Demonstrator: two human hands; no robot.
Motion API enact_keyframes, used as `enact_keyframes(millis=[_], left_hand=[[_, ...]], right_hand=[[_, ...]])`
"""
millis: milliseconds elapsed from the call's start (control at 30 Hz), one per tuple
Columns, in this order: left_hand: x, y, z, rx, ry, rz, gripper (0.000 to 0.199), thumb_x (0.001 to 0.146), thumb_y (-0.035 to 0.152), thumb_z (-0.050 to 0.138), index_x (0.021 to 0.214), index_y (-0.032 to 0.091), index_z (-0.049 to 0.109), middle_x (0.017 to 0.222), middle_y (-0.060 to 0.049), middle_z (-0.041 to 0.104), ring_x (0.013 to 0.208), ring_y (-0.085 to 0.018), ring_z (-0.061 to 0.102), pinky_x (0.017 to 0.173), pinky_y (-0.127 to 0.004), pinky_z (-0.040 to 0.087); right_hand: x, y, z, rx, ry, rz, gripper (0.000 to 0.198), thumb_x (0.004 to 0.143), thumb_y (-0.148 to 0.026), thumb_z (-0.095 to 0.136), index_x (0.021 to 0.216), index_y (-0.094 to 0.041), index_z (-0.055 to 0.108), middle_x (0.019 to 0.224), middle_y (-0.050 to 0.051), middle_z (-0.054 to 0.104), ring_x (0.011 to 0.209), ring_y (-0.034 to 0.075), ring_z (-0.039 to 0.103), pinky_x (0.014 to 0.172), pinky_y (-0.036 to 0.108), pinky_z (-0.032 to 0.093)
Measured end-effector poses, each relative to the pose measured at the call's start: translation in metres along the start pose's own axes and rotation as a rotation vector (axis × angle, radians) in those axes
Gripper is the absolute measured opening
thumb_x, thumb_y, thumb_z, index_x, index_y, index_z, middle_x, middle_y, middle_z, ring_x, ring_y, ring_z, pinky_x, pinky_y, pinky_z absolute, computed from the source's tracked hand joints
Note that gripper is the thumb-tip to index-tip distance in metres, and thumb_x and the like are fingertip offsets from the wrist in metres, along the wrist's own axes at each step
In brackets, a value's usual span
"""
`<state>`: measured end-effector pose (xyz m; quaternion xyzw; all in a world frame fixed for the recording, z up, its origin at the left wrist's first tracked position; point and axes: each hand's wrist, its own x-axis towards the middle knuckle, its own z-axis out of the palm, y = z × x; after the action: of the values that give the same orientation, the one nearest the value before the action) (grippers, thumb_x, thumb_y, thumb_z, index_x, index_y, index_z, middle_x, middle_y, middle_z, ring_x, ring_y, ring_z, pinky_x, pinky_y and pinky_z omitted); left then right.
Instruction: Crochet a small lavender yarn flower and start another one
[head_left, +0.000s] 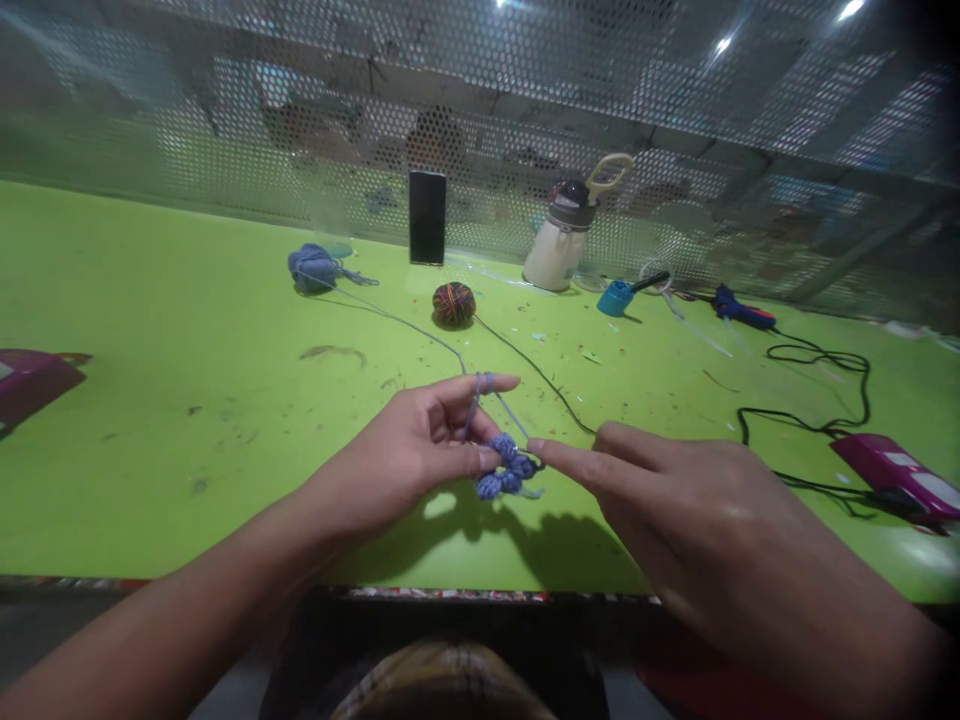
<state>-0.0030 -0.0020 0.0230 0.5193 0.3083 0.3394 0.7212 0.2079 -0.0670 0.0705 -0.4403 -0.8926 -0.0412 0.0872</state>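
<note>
A small blue-purple crochet piece (489,486) with rounded, petal-like bumps is pinched between the thumb and fingers of my left hand (420,440). Blue yarn (420,325) loops round that hand's raised index finger and slants down to the piece. My right hand (675,490) is closed, its index finger pointing at the piece's right side. It grips a thin crochet hook, mostly hidden by the fingers, with just a glint showing at the stitches. Behind on the left lies the blue yarn ball (313,269). A dark multicoloured yarn ball (454,303) sits nearer the middle, its strand running toward my right hand.
A phone (427,218) stands against the perforated screen (300,130). To its right are a pale bottle (556,250), a blue pot-like object (616,298) and a dark blue tool (742,308). Magenta devices (900,475) lie at both sides of the green table (150,400), a black cord at right.
</note>
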Motion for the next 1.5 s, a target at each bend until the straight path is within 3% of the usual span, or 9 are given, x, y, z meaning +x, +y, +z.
enact_keyframes(millis=[300, 500, 967, 1267, 1367, 1500], left_hand=[[0.0000, 0.0018, 0.0020, -0.013, 0.009, -0.007, 0.058, 0.077, 0.008, 0.071, 0.131, 0.018, 0.053, 0.081, 0.004, 0.059, 0.076, -0.009, 0.056, 0.073, -0.023, 0.045], [0.0004, 0.0009, 0.0026, -0.021, 0.007, -0.001, 0.062, 0.077, 0.008, 0.070, 0.134, 0.017, 0.050, 0.082, 0.003, 0.059, 0.076, -0.009, 0.056, 0.073, -0.024, 0.046], [-0.0028, 0.0041, 0.0068, -0.013, -0.017, -0.044, 0.066, 0.076, 0.008, 0.069, 0.138, 0.016, 0.046, 0.084, 0.001, 0.060, 0.078, -0.013, 0.057, 0.075, -0.029, 0.045], [-0.0021, 0.0039, 0.0067, 0.012, -0.035, -0.030, 0.061, 0.078, 0.008, 0.066, 0.136, 0.015, 0.048, 0.084, 0.001, 0.059, 0.077, -0.011, 0.055, 0.074, -0.026, 0.044], [-0.0015, 0.0042, 0.0070, 0.037, -0.015, -0.026, 0.059, 0.078, 0.008, 0.066, 0.134, 0.014, 0.049, 0.083, 0.001, 0.058, 0.074, -0.010, 0.055, 0.070, -0.024, 0.043], [-0.0009, 0.0033, 0.0063, 0.071, 0.000, -0.029, 0.060, 0.078, 0.011, 0.067, 0.134, 0.017, 0.050, 0.082, 0.002, 0.057, 0.059, -0.007, 0.050, 0.053, -0.022, 0.040]], right_hand=[[0.0002, 0.0021, 0.0023, -0.065, 0.003, 0.018, 0.043, 0.078, -0.002, 0.040, 0.108, -0.021, 0.065, 0.067, 0.003, 0.056, 0.045, 0.013, 0.048, 0.046, 0.027, 0.023], [-0.0059, 0.0021, 0.0036, -0.012, 0.071, -0.018, 0.044, 0.084, -0.004, 0.039, 0.121, -0.019, 0.058, 0.071, 0.003, 0.057, 0.051, 0.015, 0.050, 0.048, 0.027, 0.027], [-0.0046, 0.0028, -0.0001, 0.077, -0.076, -0.040, 0.043, 0.083, -0.002, 0.040, 0.115, -0.022, 0.061, 0.072, 0.003, 0.056, 0.052, 0.014, 0.046, 0.049, 0.027, 0.026], [-0.0055, 0.0054, -0.0005, 0.064, -0.046, -0.039, 0.043, 0.082, -0.003, 0.043, 0.116, -0.023, 0.059, 0.073, 0.002, 0.056, 0.054, 0.014, 0.048, 0.051, 0.027, 0.027], [-0.0047, 0.0050, 0.0000, 0.055, -0.071, -0.021, 0.042, 0.082, -0.003, 0.042, 0.115, -0.023, 0.061, 0.071, 0.002, 0.055, 0.052, 0.014, 0.047, 0.049, 0.026, 0.027], [-0.0040, 0.0031, -0.0008, 0.073, -0.079, -0.010, 0.043, 0.082, -0.002, 0.042, 0.116, -0.022, 0.061, 0.072, 0.003, 0.056, 0.055, 0.014, 0.050, 0.051, 0.026, 0.030]])
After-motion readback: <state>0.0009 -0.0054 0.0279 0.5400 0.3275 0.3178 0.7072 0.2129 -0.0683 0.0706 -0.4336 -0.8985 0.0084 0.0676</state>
